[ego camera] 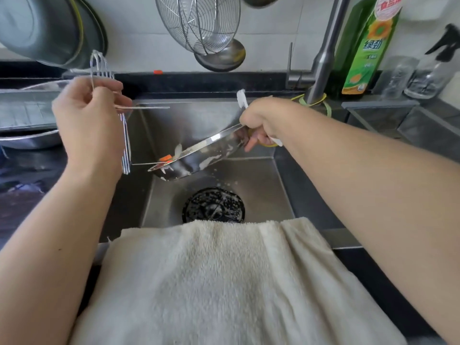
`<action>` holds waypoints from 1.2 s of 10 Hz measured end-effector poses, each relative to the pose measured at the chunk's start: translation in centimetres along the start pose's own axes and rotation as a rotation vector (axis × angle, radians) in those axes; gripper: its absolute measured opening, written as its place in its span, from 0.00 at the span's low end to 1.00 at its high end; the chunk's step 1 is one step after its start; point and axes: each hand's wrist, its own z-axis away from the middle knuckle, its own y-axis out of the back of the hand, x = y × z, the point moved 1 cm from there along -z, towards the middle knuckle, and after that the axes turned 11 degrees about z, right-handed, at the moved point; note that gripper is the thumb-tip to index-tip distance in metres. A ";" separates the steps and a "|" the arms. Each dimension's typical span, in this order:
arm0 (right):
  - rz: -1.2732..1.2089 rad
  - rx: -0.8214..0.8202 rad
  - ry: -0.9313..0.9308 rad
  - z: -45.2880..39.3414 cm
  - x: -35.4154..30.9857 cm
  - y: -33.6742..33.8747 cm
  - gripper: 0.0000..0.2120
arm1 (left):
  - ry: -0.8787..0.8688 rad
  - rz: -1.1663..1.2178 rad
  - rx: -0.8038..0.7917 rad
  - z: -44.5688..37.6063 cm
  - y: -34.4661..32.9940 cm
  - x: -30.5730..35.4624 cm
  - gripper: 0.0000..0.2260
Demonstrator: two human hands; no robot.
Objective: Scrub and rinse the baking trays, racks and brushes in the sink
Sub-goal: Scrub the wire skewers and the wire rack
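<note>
A big cream towel (224, 282) drapes over the near edge of the steel sink (261, 185), covering the front rim. The basin shows its dark round drain strainer (214, 205) speckled with white foam.

Over the basin hangs a shiny baking tray (199, 158), tilted, low end to the left, streaked with white suds, an orange bit at its lower edge. The right hand (261, 120) grips the tray's high end, fingers curled under the rim, and the same fist pinches a white brush (241, 98), bristles poking up above the knuckles.

The left hand (87, 120) is up above the sink's left edge, fingers curled round a wire rack (125, 140) held on edge, nearly upright, its top loops rising above the fingers and its lower end hanging just left of the tray. A thin rod juts right from that grip.

Behind the sink, a steel tap (326, 51) rises at the right. Beside it stands a green bottle (366, 46) with a sunflower on the label; the large characters read "绿劲", a red band higher up is partly legible, and the smaller print is too blurred to read. Right of that, a clear spray bottle (433, 68) with a black trigger. On the wall hang a wire strainer basket (199, 23) and a ladle (221, 58); steel basins (42, 28) lean at the top left.
</note>
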 end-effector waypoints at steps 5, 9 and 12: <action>0.159 -0.257 -0.240 -3.1 5.6 -7.2 0.13 | 0.013 -0.161 -0.140 1.3 -0.7 -3.4 0.14; 0.714 0.649 0.205 -1.0 2.8 -0.8 0.12 | 0.153 -0.266 -0.158 0.7 -0.6 -4.8 0.14; 1.151 0.157 -0.065 1.9 5.9 1.5 0.42 | 0.248 -0.270 -0.176 1.1 -0.9 -4.2 0.14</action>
